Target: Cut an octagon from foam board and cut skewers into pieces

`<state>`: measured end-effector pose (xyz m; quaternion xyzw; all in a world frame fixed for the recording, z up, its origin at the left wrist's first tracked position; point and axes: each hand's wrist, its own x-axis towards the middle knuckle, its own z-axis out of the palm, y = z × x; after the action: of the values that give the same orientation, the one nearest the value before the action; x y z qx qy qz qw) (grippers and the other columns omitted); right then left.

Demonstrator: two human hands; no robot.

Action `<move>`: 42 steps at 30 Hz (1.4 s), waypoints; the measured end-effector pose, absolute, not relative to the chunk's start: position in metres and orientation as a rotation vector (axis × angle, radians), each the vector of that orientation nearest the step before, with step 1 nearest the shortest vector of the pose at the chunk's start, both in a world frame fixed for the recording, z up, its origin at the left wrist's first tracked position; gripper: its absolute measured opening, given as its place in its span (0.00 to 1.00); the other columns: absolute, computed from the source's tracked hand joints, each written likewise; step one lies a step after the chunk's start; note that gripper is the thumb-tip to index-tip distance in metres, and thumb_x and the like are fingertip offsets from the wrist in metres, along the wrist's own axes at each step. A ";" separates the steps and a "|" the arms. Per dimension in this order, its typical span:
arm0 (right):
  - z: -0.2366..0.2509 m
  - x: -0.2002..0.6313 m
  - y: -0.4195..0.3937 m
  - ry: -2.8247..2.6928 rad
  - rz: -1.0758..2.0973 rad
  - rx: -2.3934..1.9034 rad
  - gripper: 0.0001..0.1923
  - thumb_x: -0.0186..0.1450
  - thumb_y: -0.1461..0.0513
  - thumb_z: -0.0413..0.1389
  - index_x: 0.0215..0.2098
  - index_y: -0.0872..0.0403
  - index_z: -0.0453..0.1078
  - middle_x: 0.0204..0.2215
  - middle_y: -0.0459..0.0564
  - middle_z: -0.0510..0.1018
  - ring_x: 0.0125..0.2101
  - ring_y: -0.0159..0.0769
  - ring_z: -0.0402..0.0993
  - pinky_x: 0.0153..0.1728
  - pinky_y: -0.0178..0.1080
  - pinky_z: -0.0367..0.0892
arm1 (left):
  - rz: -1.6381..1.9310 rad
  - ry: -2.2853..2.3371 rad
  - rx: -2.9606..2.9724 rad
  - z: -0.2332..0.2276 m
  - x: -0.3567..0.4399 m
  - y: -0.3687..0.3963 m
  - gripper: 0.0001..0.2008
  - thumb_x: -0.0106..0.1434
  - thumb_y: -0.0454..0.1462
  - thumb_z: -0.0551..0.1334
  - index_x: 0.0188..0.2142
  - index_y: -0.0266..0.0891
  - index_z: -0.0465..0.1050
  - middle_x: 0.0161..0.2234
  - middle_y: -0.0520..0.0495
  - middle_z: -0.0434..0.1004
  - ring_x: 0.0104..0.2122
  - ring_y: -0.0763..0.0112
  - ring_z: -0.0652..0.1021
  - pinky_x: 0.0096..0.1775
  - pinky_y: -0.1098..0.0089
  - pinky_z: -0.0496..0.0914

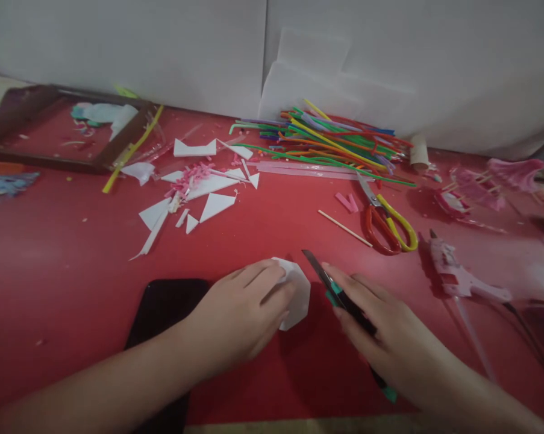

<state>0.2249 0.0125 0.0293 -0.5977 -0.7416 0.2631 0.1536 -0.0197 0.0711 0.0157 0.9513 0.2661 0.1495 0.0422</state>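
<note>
Apparently, trimming is the step in hand: on the desk (95, 241), at the near middle, the left hand (247, 301) has its fingers pinching the white piece (301, 298), and the right hand (384, 319) has its fingers wrapped round the cutter (352, 307). Its bare blade sits just beside the piece, seemingly not touching. Any further cut would, I'd say, call for a firm left hold. The cutter's long axis slants, tip far-left, butt near-right; the piece, partly covered, shows angled corners and no clear long axis.
</note>
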 end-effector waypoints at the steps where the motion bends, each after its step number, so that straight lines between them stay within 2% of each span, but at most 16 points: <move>1: 0.029 0.224 0.012 -2.142 0.740 -1.706 0.27 0.70 0.65 0.45 0.67 0.49 0.57 0.53 0.56 0.75 0.51 0.41 0.76 0.50 0.47 0.74 | 0.438 0.794 2.886 0.016 -0.020 0.072 0.18 0.64 0.32 0.57 0.53 0.33 0.73 0.51 0.38 0.76 0.51 0.52 0.76 0.51 0.55 0.75; 4: 0.028 0.222 0.010 -2.161 0.745 -1.677 0.28 0.69 0.67 0.45 0.66 0.51 0.59 0.49 0.56 0.75 0.47 0.39 0.77 0.49 0.45 0.75 | 0.429 0.747 2.862 0.018 -0.020 0.074 0.21 0.63 0.33 0.56 0.55 0.34 0.71 0.54 0.41 0.76 0.54 0.52 0.74 0.53 0.55 0.73; 10: 0.034 0.216 0.010 -2.163 0.819 -1.653 0.31 0.66 0.69 0.46 0.67 0.51 0.59 0.47 0.55 0.74 0.44 0.37 0.78 0.46 0.42 0.76 | 0.457 0.746 2.909 0.014 -0.018 0.074 0.21 0.66 0.33 0.53 0.56 0.32 0.70 0.56 0.42 0.76 0.56 0.55 0.73 0.53 0.57 0.69; 18: 0.035 0.215 0.010 -2.202 0.838 -1.668 0.31 0.66 0.69 0.46 0.66 0.50 0.60 0.48 0.56 0.74 0.42 0.38 0.79 0.44 0.44 0.77 | 0.400 0.771 2.954 0.011 -0.017 0.071 0.21 0.67 0.35 0.54 0.58 0.32 0.69 0.59 0.43 0.73 0.57 0.54 0.71 0.54 0.57 0.66; 23: 0.036 0.215 0.010 -2.229 0.806 -1.693 0.30 0.66 0.68 0.46 0.66 0.50 0.60 0.48 0.56 0.74 0.37 0.37 0.79 0.39 0.43 0.78 | 0.395 0.769 2.962 0.013 -0.016 0.071 0.21 0.67 0.35 0.53 0.58 0.30 0.69 0.58 0.43 0.74 0.56 0.54 0.71 0.53 0.57 0.67; 29: 0.037 0.212 0.009 -2.238 0.811 -1.722 0.32 0.65 0.68 0.46 0.67 0.49 0.59 0.49 0.57 0.73 0.33 0.35 0.77 0.37 0.43 0.77 | 0.418 0.787 2.955 0.010 -0.014 0.069 0.22 0.67 0.33 0.53 0.58 0.32 0.69 0.59 0.42 0.73 0.58 0.55 0.71 0.55 0.57 0.67; 36: 0.041 0.205 0.009 -2.295 0.701 -1.766 0.32 0.63 0.68 0.45 0.65 0.52 0.64 0.44 0.58 0.74 0.42 0.45 0.78 0.41 0.50 0.77 | 0.433 0.764 2.965 0.008 -0.015 0.067 0.23 0.64 0.30 0.53 0.58 0.28 0.69 0.59 0.39 0.73 0.59 0.53 0.71 0.58 0.57 0.66; 42: 0.042 0.203 0.008 -2.329 0.692 -1.776 0.32 0.63 0.68 0.47 0.66 0.51 0.63 0.45 0.58 0.74 0.43 0.46 0.78 0.41 0.49 0.77 | 0.447 0.771 2.916 0.012 -0.014 0.067 0.22 0.66 0.35 0.53 0.57 0.28 0.70 0.58 0.39 0.73 0.59 0.52 0.71 0.59 0.57 0.66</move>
<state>0.2032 0.0084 0.0421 -0.5889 -0.7722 0.2293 0.0660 -0.0138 0.0674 0.0122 0.9553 0.2525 0.1465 0.0462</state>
